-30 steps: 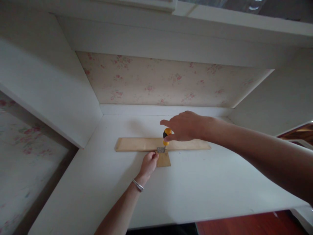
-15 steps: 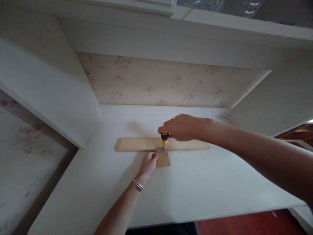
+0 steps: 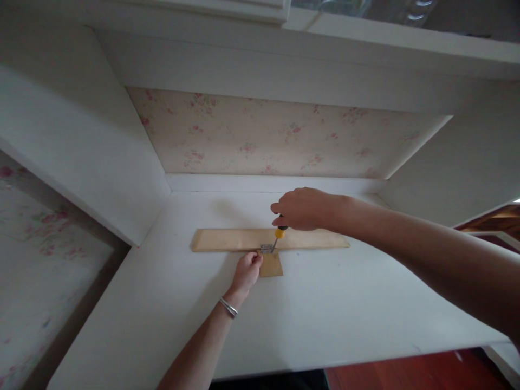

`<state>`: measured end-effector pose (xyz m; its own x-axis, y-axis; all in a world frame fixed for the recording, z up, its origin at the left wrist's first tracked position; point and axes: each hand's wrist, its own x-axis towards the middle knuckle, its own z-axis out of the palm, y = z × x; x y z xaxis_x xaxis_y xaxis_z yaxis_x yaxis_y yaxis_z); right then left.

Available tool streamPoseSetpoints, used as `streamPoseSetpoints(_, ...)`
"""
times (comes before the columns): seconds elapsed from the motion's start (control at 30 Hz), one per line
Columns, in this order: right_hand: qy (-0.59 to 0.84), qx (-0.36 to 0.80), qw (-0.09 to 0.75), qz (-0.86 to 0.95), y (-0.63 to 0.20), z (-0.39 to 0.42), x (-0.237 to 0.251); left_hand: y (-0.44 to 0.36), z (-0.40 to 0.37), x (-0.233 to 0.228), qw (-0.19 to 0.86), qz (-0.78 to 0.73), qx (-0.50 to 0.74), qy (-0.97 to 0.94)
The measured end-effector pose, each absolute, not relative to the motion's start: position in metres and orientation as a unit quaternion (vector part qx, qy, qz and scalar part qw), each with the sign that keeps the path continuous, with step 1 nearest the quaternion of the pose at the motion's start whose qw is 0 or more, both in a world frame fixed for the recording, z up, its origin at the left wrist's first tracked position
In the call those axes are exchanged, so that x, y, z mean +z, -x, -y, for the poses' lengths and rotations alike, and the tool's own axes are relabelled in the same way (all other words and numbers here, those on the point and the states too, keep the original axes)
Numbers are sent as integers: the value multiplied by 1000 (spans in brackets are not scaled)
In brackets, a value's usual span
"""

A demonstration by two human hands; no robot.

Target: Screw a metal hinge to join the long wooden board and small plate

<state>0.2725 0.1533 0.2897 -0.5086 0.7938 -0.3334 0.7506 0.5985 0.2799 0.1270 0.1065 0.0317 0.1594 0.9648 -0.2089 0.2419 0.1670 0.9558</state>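
A long pale wooden strip lies across a white shelf surface. A small square wooden piece sits against its near edge, joined by a small metal hinge. My right hand is closed around a screwdriver with a yellow and black handle, its tip down on the hinge and its shaft tilted to the right. My left hand, with a metal bracelet at the wrist, pinches the left edge of the small piece beside the hinge.
The shelf is a white alcove with slanted side walls and a floral papered back panel. A white ledge runs overhead. A red-brown floor shows below the front edge.
My right hand has closed fully over the screwdriver handle and shifted slightly right, tilting the tool. The left hand has stayed at the small piece.
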Motion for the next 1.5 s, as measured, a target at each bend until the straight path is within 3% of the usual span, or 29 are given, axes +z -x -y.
streamPoseSetpoints(0.17,-402,-20,222,-888,-273,-151,292,-126,-107,32,534,-555,335,-543)
streamPoseSetpoints(0.33,-457,32,230,-859,-272,-150,290,-127,-107,31,529,-551,341,-549)
streamPoseSetpoints(0.53,-421,-7,231,-877,-272,-148,294,-128,-108,30,532,-552,338,-546)
streamPoseSetpoints(1.0,-511,3,245,-824,-265,-146,299,-130,-108,32,536,-553,341,-539)
streamPoseSetpoints(1.17,-456,-26,245,-855,-263,-145,305,-130,-107,33,540,-555,334,-537)
streamPoseSetpoints(1.33,-532,-2,239,-812,-259,-145,304,-129,-107,34,534,-551,340,-544)
streamPoseSetpoints(1.5,-462,-27,244,-852,-263,-145,301,-129,-108,31,547,-548,331,-540)
